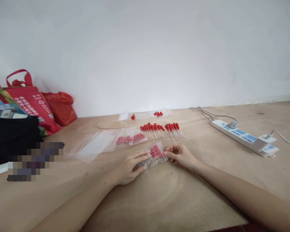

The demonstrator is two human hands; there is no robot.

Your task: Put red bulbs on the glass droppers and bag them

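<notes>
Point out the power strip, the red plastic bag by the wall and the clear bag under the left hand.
Power strip [234, 132]: head view, its white casing.
Red plastic bag [62, 109]: head view, its front.
Clear bag [150, 163]: head view, its lower part.

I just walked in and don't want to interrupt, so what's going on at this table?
Someone is handling a clear bag of red-tipped sticks: the left hand lies on one end, and the right hand pinches the other. Beyond it, more red-tipped sticks lie loose in two bunches. To the left are two filled bags and a spread of flat bags.
</notes>
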